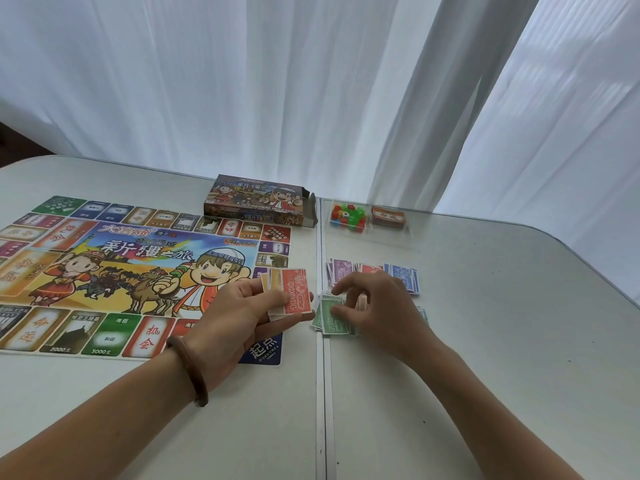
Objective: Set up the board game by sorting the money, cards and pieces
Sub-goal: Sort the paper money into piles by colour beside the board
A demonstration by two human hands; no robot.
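Just right of centre, the money lies in loose piles on the table [485, 341]: purple pile [341, 270], red pile [370, 268] and blue pile [403, 277] in a row, with the green pile [329, 320] below them. The notes look like thin paper, so I judge them light, limp and slippery on each other. They are likely to fan or slide if nudged, and are best taken by a short edge between thumb and fingertip, one at a time. The left hand [242, 306] lies palm up at the lower right corner of the board [104, 265], fingers curled under an unsorted stack [294, 292] and thumb clamped on its red top note. The right hand [377, 306] hovers low over the green pile, fingers bent; thumb and fingertips seem to pinch that pile's top note, though the contact is partly hidden. Further up the frame, well apart from both hands, stand the box [256, 202], a clear tray of pieces [348, 216] and the cards [388, 216] beside them.
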